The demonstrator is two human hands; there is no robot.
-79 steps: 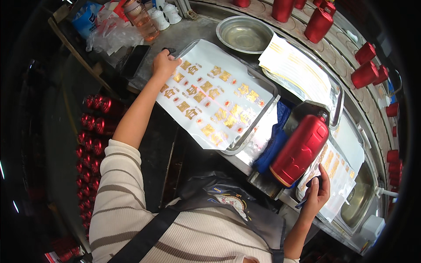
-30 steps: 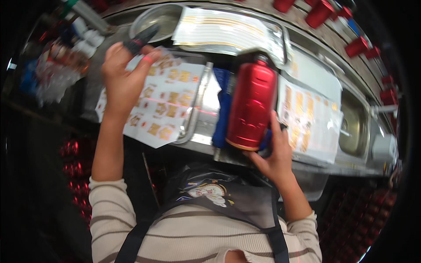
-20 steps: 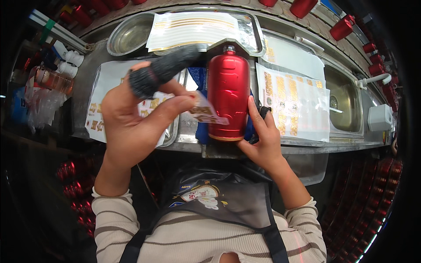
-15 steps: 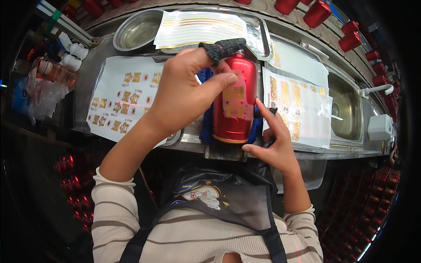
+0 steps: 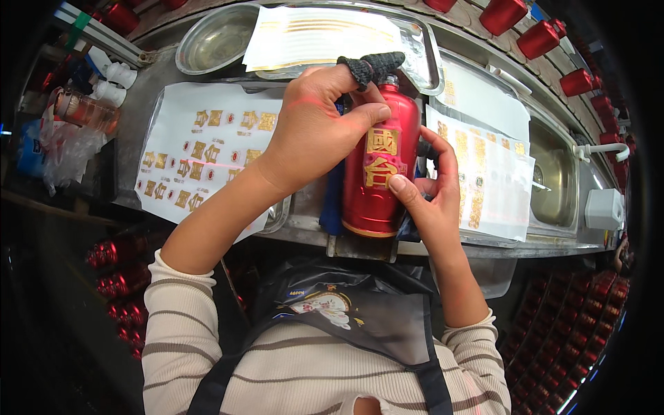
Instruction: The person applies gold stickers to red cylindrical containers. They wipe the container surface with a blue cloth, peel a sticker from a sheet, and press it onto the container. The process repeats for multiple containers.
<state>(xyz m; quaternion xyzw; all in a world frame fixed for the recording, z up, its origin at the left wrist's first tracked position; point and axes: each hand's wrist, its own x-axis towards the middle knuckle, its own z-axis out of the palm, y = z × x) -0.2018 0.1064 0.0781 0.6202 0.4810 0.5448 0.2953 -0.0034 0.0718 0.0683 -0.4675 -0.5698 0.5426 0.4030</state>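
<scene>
A shiny red metallic bottle (image 5: 377, 209) leans back on a blue cloth (image 5: 333, 200) at the counter's near edge. On its front lies a clear film decal (image 5: 381, 153) with gold characters. My left hand (image 5: 315, 131) is closed in a pinch at the decal's upper edge, its index finger wearing a dark knitted cover. Round the bottle's right side my right hand (image 5: 437, 183) is curled, the thumb pressing on the decal's lower right corner. Its other fingers are partly hidden behind the bottle, with a dark cover on one of them.
Left of the bottle lies a white decal sheet (image 5: 200, 138); another gold decal sheet (image 5: 494, 187) is at right. A metal bowl (image 5: 216, 40) and a striped gold sheet (image 5: 321, 36) sit behind. A sink (image 5: 553, 173) is far right. Red bottles (image 5: 503, 15) line the back.
The decal has come down flat on the bottle, where it was held up at an angle. My right thumb has moved up onto its lower corner. The view has shifted slightly.
</scene>
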